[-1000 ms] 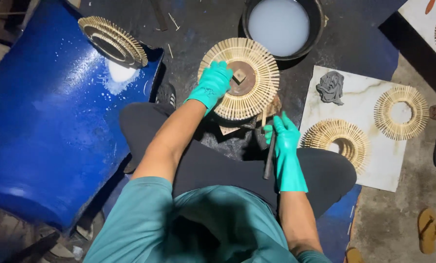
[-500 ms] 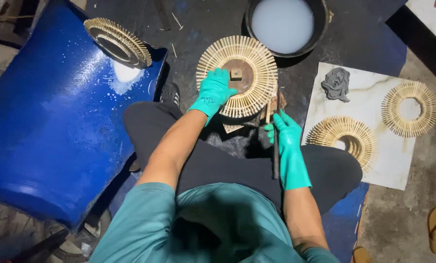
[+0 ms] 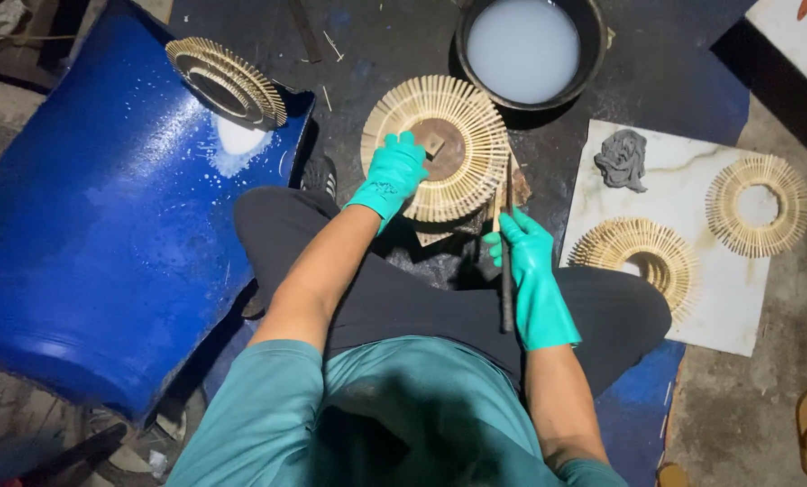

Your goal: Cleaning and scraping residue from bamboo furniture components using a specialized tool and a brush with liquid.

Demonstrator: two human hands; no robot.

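Between the knees, on the dark floor: left hand [image 3: 393, 173] pressed flat, fingers spread, on the stick wheel [image 3: 437, 147], not clenched; right hand [image 3: 531, 271] clasped round a thin dark rod [image 3: 506, 261] at the wheel's right edge; white-filled basin [image 3: 529, 50] just beyond the rim; blue barrel [image 3: 88, 234] left, pale board [image 3: 692, 198] right; bare floor narrow between; left hand nearer the hub than half a second ago.

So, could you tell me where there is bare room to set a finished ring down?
The white board is bare along its near edge, below the two rings. The blue sheet left of the left hand is open. It is crowded around the wheel, basin and right hand.
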